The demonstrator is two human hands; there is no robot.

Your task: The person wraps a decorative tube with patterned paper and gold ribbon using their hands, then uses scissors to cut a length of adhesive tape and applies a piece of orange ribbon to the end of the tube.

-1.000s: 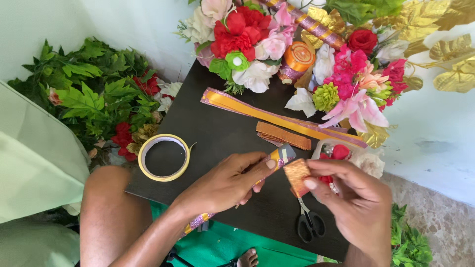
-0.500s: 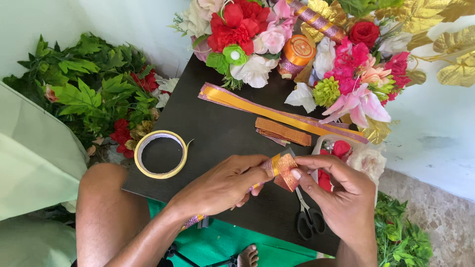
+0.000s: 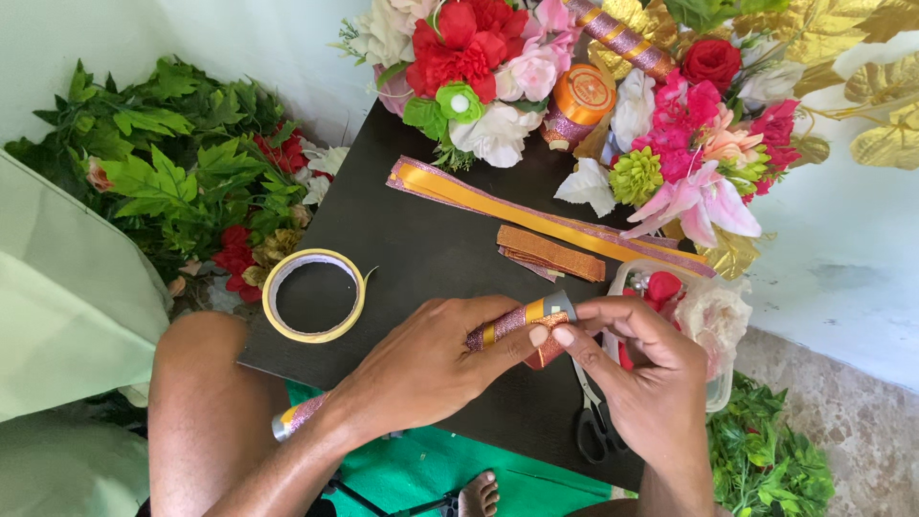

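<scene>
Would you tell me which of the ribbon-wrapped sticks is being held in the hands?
The ribbon-wrapped stick at the board's near edge, gripped by the left hand with the right hand at its tip; the other stick lies among the flowers.

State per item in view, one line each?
Wrapped stick: gripped by left hand, tilted.
Orange glitter strip: pinched by right hand against the stick.
Tape roll: flat on the black board, untouched.
Scissors: lying on the board, partly under the right hand.
Ribbon strips: loose, laid flat.
</scene>
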